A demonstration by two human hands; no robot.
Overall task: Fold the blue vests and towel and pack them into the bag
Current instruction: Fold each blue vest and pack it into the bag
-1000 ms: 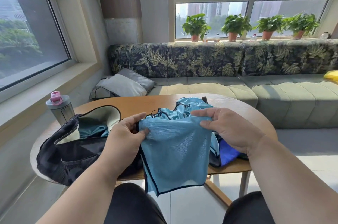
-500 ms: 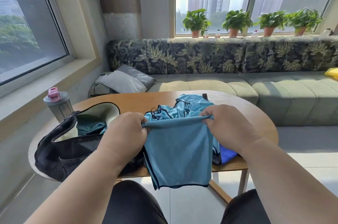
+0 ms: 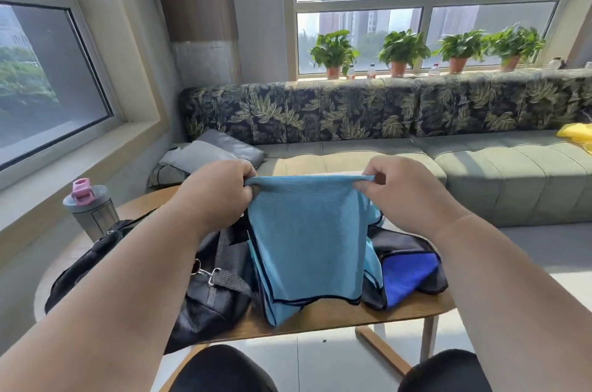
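Table (image 3: 336, 314): wooden, carries everything. Bag (image 3: 205, 292): black, at left, beside the vest. Vest (image 3: 307, 241): light blue, now raised higher than a second ago, hanging doubled with its hem near the table; fold likely half done. Towel (image 3: 405, 274): darker blue, right, unfolded. Left hand (image 3: 213, 196), right hand (image 3: 410, 196): fingers pinch the vest's top corners.

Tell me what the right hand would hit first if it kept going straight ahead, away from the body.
Probably the green padded sofa seat. The right hand, pinching the light blue mesh vest, points toward it with nothing visible between, though depth is unclear.
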